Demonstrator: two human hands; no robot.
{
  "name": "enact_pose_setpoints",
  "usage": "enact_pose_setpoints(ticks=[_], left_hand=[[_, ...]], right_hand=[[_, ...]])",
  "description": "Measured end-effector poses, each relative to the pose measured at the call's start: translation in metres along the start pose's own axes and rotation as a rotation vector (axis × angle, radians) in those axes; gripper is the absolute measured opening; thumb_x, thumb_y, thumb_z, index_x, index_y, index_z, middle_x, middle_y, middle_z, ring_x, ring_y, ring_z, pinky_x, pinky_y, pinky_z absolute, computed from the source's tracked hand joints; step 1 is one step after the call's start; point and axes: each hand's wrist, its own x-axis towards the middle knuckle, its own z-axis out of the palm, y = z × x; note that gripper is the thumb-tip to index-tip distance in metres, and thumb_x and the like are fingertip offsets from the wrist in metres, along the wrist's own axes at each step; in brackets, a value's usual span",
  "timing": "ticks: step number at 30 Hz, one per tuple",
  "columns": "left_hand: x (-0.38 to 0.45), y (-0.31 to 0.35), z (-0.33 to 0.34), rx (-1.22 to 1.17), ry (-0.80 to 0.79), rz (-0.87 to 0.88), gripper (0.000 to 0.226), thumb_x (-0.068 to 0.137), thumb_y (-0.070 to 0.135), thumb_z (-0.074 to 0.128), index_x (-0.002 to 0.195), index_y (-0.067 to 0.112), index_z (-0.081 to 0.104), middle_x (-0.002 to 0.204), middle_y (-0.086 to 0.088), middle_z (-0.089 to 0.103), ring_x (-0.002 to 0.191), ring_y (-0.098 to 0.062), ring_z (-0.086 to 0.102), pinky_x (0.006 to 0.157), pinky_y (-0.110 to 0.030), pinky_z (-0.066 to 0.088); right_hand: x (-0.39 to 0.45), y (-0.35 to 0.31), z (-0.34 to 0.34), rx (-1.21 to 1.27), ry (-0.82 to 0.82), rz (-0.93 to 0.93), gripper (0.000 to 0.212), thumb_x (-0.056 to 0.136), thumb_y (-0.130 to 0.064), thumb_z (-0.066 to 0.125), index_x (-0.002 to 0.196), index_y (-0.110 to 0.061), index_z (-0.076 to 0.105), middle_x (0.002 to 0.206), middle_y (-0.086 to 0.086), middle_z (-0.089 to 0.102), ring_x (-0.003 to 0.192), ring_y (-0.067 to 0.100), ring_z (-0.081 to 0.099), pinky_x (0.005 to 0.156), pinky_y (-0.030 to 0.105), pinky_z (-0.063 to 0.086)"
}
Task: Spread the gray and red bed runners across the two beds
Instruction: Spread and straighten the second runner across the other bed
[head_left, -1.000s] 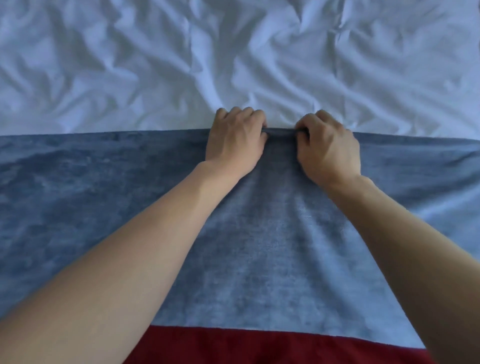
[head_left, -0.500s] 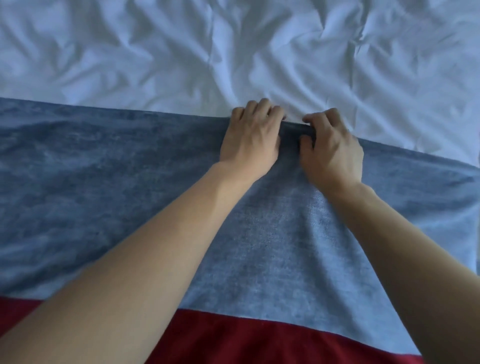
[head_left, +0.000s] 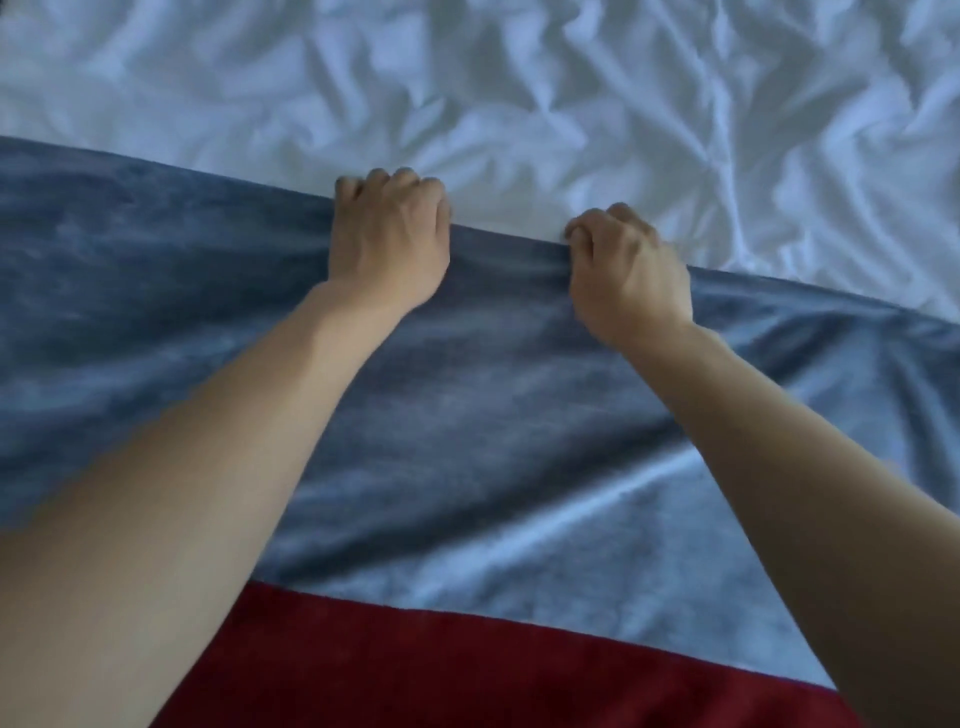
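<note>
Head view: both fists are clenched on the far edge of the gray bed runner (head_left: 467, 395), left hand (head_left: 389, 244) and right hand (head_left: 631, 280) a little apart, the gray lying across the white sheet (head_left: 519, 88) with the red runner (head_left: 467, 675) nearest the camera. Best play, I'd say, is an even, level pull with both hands so the edge runs straight and the ripples by the right wrist flatten. No brand, label or writing is readable anywhere.
</note>
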Motion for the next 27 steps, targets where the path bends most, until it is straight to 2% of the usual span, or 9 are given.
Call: enact_pose_setpoints(ticks=[5, 8, 13, 16, 20, 22, 24, 27], left_hand=[[0.014, -0.051, -0.012, 0.0, -0.138, 0.118, 0.017, 0.093, 0.025, 0.05, 0.093, 0.021, 0.066, 0.095, -0.002, 0.066, 0.093, -0.029, 0.055, 0.088, -0.043, 0.031], [0.019, -0.061, -0.012, -0.04, -0.077, 0.179, 0.014, 0.095, 0.027, 0.053, 0.091, 0.021, 0.065, 0.093, 0.0, 0.067, 0.091, -0.027, 0.056, 0.087, -0.042, 0.031], [0.036, -0.055, -0.012, -0.044, -0.025, 0.228, 0.014, 0.095, 0.019, 0.054, 0.091, 0.019, 0.068, 0.09, 0.001, 0.068, 0.085, -0.024, 0.057, 0.083, -0.037, 0.029], [0.028, -0.06, -0.007, -0.024, -0.019, 0.223, 0.011, 0.094, 0.017, 0.053, 0.091, 0.018, 0.064, 0.087, 0.0, 0.066, 0.082, -0.024, 0.056, 0.082, -0.037, 0.03], [0.03, -0.071, -0.009, 0.026, 0.054, 0.204, 0.011, 0.095, 0.023, 0.055, 0.091, 0.019, 0.064, 0.088, 0.001, 0.067, 0.084, -0.025, 0.057, 0.085, -0.039, 0.032], [0.033, -0.071, -0.008, -0.004, 0.04, 0.19, 0.011, 0.094, 0.027, 0.058, 0.096, 0.02, 0.066, 0.094, 0.001, 0.069, 0.088, -0.024, 0.058, 0.088, -0.039, 0.032], [0.033, -0.076, -0.005, -0.021, 0.041, 0.172, 0.012, 0.094, 0.028, 0.059, 0.099, 0.018, 0.064, 0.096, 0.001, 0.068, 0.09, -0.025, 0.058, 0.089, -0.04, 0.032], [0.017, -0.103, -0.01, 0.01, 0.026, 0.127, 0.018, 0.092, 0.034, 0.059, 0.099, 0.017, 0.061, 0.093, 0.001, 0.065, 0.089, -0.026, 0.056, 0.088, -0.04, 0.031]], right_hand=[[0.017, -0.036, 0.015, -0.007, -0.058, 0.095, 0.018, 0.093, -0.025, 0.051, 0.103, -0.018, 0.065, 0.105, 0.009, 0.058, 0.093, 0.036, 0.058, 0.076, 0.042, 0.05], [0.015, -0.049, 0.02, -0.036, -0.096, 0.097, 0.011, 0.089, -0.023, 0.058, 0.098, -0.018, 0.063, 0.097, 0.001, 0.052, 0.085, 0.03, 0.055, 0.069, 0.037, 0.045], [0.028, -0.055, 0.018, -0.023, -0.039, 0.156, 0.01, 0.09, -0.018, 0.056, 0.096, -0.017, 0.064, 0.1, 0.003, 0.059, 0.083, 0.028, 0.057, 0.065, 0.041, 0.051], [0.026, -0.059, 0.022, -0.035, -0.015, 0.139, 0.011, 0.089, -0.016, 0.054, 0.094, -0.017, 0.063, 0.095, 0.002, 0.061, 0.078, 0.027, 0.056, 0.06, 0.036, 0.047], [0.037, -0.057, 0.02, 0.006, -0.001, 0.141, 0.012, 0.091, -0.017, 0.055, 0.097, -0.015, 0.066, 0.099, 0.007, 0.064, 0.085, 0.029, 0.059, 0.068, 0.041, 0.053], [0.041, -0.059, 0.017, 0.009, -0.009, 0.126, 0.013, 0.089, -0.013, 0.055, 0.096, -0.015, 0.066, 0.098, 0.008, 0.064, 0.086, 0.03, 0.059, 0.07, 0.043, 0.054], [0.037, -0.063, 0.02, -0.011, -0.001, 0.094, 0.017, 0.088, -0.01, 0.052, 0.097, -0.015, 0.065, 0.098, 0.006, 0.063, 0.084, 0.03, 0.058, 0.067, 0.041, 0.052], [0.031, -0.081, 0.027, -0.019, 0.013, 0.032, 0.016, 0.09, -0.016, 0.05, 0.099, -0.017, 0.063, 0.095, 0.002, 0.059, 0.079, 0.026, 0.055, 0.061, 0.034, 0.044]])
